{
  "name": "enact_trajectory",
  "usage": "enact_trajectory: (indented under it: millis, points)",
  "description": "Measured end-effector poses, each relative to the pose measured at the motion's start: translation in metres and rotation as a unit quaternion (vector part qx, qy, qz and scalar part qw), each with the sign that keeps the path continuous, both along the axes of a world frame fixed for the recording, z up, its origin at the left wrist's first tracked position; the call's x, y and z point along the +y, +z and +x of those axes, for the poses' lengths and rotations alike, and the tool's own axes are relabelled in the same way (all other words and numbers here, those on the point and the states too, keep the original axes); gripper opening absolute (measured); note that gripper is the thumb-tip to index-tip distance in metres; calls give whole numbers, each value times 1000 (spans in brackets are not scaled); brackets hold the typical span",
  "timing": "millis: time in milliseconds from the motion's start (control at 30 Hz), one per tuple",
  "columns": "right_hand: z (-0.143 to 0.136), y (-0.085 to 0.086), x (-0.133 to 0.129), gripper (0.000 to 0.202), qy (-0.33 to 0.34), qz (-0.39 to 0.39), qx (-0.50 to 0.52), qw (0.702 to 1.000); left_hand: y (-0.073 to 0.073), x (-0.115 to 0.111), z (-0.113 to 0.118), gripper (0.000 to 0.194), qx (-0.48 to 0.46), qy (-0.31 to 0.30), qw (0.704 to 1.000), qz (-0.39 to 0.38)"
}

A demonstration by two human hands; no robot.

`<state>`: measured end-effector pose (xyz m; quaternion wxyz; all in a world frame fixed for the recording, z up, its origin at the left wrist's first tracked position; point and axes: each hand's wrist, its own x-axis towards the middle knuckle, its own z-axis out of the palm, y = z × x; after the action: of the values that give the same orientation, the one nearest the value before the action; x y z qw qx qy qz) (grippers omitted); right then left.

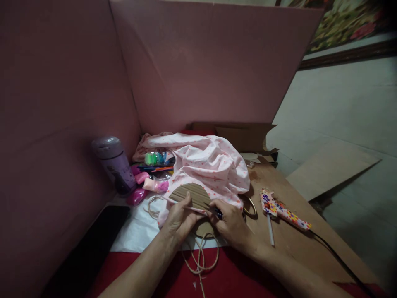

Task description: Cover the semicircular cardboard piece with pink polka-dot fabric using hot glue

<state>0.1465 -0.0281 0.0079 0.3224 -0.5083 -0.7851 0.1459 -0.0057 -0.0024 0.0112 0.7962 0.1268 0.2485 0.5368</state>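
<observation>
My left hand [182, 217] is closed on a round piece of corrugated cardboard [192, 194], thumb on top and fingers beneath. White cloth with small pink-red dots [214, 161] lies under the cardboard and spreads out behind it. My right hand [231, 221] grips what look like small dark-handled scissors [218, 212], their point at the disc's right edge where the cloth meets it. Most of the tool is hidden by my fingers. Below my hands is another round cardboard piece [204, 229], partly covered, with loops of jute twine [200, 265] lying over the red surface.
A floral hot glue gun [283, 211] with a clear stick lies at right, its cord running down. Near it is a gold ring [250, 207]. To the left stand a purple bottle [114, 165], clay packets [155, 185] and a black phone-like slab [89, 248]. Pink panels [211, 62] rise behind.
</observation>
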Motion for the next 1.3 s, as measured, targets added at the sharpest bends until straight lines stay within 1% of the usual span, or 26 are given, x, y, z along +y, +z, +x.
enact_trajectory:
  millis: [67,167,300,467,533,600,667,700,800,900,967,1000,1033,1100,1167,1233,1300]
  points:
    - [1,0,2,6,-9,-21,5,1000,-2,0,0,17,-1,-13,1000,1]
    - [3,-2,3,5,-9,-30,5,999,-5,0,0,18,0,-24,1000,8]
    - [2,-3,2,8,-3,-30,9,1000,-5,-1,1,21,4,-16,1000,25]
    - [1,-4,2,11,9,-28,19,999,-4,-1,1,25,-3,-19,1000,13]
    - [3,-1,3,10,17,-27,51,998,-5,0,1,24,-13,1,1000,8]
    - [6,5,3,5,2,-26,111,994,-4,1,2,21,-15,17,1000,-6]
    - [10,13,3,16,-33,-44,186,981,-1,1,3,19,-6,31,999,-24]
    - [11,17,3,21,-48,-66,224,971,0,1,4,18,1,38,999,-34]
    - [14,24,2,28,-64,-161,310,935,4,1,5,20,16,61,996,-56]
    - [12,26,-5,34,-54,-235,354,904,4,2,6,22,18,62,996,-56]
    - [9,26,-13,38,-43,-290,386,875,2,3,7,22,11,66,997,-45]
    - [7,27,-18,39,-38,-327,410,851,1,3,7,21,7,70,997,-43]
    - [5,29,-24,39,-36,-367,442,818,0,3,7,21,6,73,996,-43]
    - [1,31,-39,39,-26,-435,516,737,-1,4,7,20,8,77,996,-47]
    - [-3,31,-54,42,-28,-469,576,669,-1,4,7,20,7,80,996,-48]
    - [-6,28,-66,41,-44,-483,617,620,0,4,7,22,2,82,996,-44]
    - [-9,21,-75,35,-62,-493,650,575,2,4,7,24,1,82,996,-43]
